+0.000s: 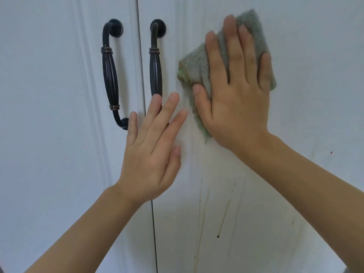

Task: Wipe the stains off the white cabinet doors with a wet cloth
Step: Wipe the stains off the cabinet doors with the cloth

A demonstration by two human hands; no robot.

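The person's right hand (234,99) is pressing a fuzzy grey-green cloth (199,64) flat against the right-hand white panelled cabinet door (305,56), fingers spread wide over it rather than curled, so the grip is an open palm pinning the cloth to the door, not a closed hold. The left hand (151,152) is lying open and empty against the doors near the dark seam between them, its fingertips just beside the lower end of the right black fluted metal handle (155,62); the matching left black handle (111,75) is standing clear on the left door (49,115). The stains are sitting well below the cloth: thin yellowish-brown drip streaks (223,219) are running down the panel, with a small dark spot (218,236) at the foot of one and another dark speck (331,152) off to the right. The main risk is judged to be that the cloth is working an area that already looks clean while the streaks lower down are going untouched. Because the cloth is only pinned by a flat palm, it could slide out or bunch up on a downward stroke. A wet cloth dragged along the drips could also be smearing them into wider marks, or pushing dirt into the moulded grooves of the panel. Pressure from both hands could be making the doors shift on their hinges.
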